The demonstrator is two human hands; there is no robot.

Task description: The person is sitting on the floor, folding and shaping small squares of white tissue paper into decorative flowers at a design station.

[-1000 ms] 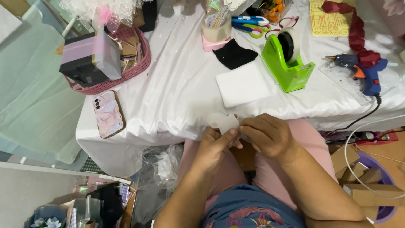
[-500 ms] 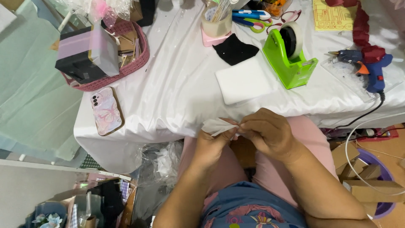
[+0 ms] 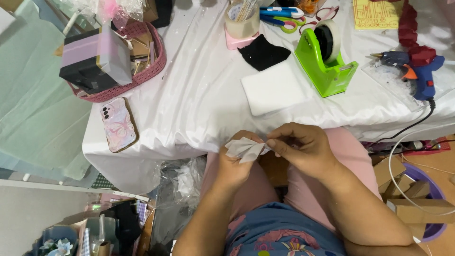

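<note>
Both hands are pinching a small, thin, creased piece of white tissue-like paper (image 3: 244,148) over the lap, left hand (image 3: 237,163) closed beneath it, right hand (image 3: 301,149) gripping its right tip with fingertips; it looks light, limp, easily torn, best held at edges.

Both forearms come up from the lap and meet just below the table edge. The left hand (image 3: 235,163) is curled, palm turned inward, thumb and fingers pinched shut. The right hand (image 3: 303,148) sits just beside it, knuckles up, wrist bent a little, its thumb and forefinger pressed together and pointing toward the left. The fingertips of both hands nearly touch.
</note>
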